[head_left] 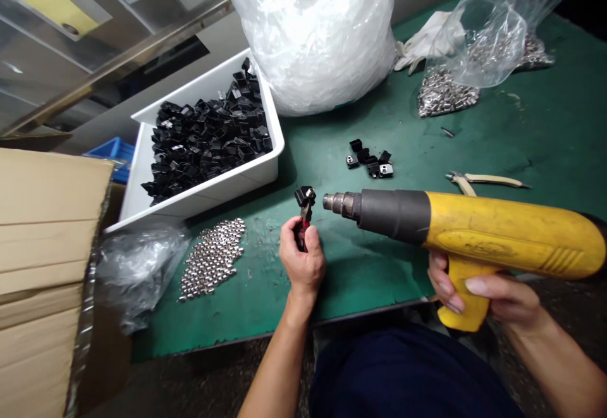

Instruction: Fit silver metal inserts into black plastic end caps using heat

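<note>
My left hand (303, 258) is closed around red-handled pliers (303, 231). At the pliers' jaws is a black plastic piece (302, 195) with a small shiny metal part on it. My right hand (478, 288) grips the handle of a yellow heat gun (512, 231). The heat gun's metal nozzle (342, 204) points left at the black piece, a short gap away. Beyond the nozzle, several black pieces (372, 160) lie on the green table, some with metal parts. Rows of small metal parts (213, 258) lie to the left of my left hand.
A white bin (222, 187) of black pieces stands at the back left, beside a big plastic bag (317, 32). Cutters (493, 179) lie behind the heat gun. Bagged metal parts (446, 92) and a glove (427, 42) are back right; a cardboard box (42, 272) is left.
</note>
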A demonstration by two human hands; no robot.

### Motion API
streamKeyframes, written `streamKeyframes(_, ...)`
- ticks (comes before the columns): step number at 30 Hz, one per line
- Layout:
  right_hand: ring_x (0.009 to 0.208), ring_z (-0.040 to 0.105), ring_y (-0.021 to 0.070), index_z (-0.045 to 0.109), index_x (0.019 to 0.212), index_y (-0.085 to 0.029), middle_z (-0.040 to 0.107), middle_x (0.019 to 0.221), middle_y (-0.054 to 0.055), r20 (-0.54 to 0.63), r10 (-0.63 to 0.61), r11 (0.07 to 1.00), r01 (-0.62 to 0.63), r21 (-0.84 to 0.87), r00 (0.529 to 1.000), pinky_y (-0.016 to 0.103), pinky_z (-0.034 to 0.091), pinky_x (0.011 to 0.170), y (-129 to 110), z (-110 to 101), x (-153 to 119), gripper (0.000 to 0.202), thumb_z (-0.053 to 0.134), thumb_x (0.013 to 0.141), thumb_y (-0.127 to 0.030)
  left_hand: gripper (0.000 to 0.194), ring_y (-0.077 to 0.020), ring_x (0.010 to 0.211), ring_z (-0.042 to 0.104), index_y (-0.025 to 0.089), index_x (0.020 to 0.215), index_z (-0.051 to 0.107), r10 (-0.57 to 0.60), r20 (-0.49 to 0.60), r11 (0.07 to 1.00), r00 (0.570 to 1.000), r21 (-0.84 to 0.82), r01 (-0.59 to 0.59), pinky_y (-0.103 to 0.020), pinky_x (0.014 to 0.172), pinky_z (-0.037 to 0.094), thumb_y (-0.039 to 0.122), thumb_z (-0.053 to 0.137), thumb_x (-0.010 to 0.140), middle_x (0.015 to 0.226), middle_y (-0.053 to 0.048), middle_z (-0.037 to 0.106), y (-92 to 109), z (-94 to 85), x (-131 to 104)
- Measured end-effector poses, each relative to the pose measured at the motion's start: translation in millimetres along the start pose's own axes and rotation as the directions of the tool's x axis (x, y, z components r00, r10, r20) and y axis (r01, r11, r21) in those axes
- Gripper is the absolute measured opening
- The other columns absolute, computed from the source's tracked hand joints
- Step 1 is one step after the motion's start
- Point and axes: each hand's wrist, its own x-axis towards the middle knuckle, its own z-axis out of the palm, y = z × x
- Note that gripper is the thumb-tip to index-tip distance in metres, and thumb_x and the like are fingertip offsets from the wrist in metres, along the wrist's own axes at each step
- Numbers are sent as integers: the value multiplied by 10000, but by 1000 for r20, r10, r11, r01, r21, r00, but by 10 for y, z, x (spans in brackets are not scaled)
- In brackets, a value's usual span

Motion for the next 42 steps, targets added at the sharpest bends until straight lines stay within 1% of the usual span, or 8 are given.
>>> streamKeyframes(8,653,603,157,642,1174,-226,640,901,60,0,1,1000,-1,-7,1000,287,478,599,-9,6,1,361,632,869,-416,369,-157,724,576,183,1117,621,-11,11,1000,1000,-14,11,-276,699,477,501,544,946,848,-16,629,-5,3,5)
streamKeyframes(14,642,607,153,655,1157,-219,644,888,61,-14,-7,1000,7,-17,1000,279,486,589,-22,28,21,348,645,865,-408,380,-173,768,608,189,1108,623,-22,19,1000,1000,-1,22,-286,720,492,505,596,899,896,-29,653,-11,7,5)
streamKeyframes(21,642,610,154,659,1160,-223,650,883,63,-27,-2,1000,2,-9,1000,272,487,579,-26,35,17,355,654,854,-401,380,-176,778,611,187,1112,624,-31,25,1000,999,-2,31,-290,726,488,501,597,900,894,-30,655,-24,9,2)
streamKeyframes(28,631,608,159,657,1158,-223,649,869,65,-30,-1,1000,0,-28,1000,285,492,587,-22,23,15,362,657,849,-412,372,-178,788,611,186,1112,621,-29,29,1000,999,-12,29,-289,724,485,494,600,903,879,-26,647,-21,13,0)
streamKeyframes(42,616,581,179,654,1147,-220,630,852,68,-43,10,1000,-11,-24,999,324,464,579,-24,39,10,376,652,833,-428,363,-182,792,618,196,1110,617,-37,39,999,999,5,37,-293,720,493,493,596,902,878,-27,646,-5,11,7)
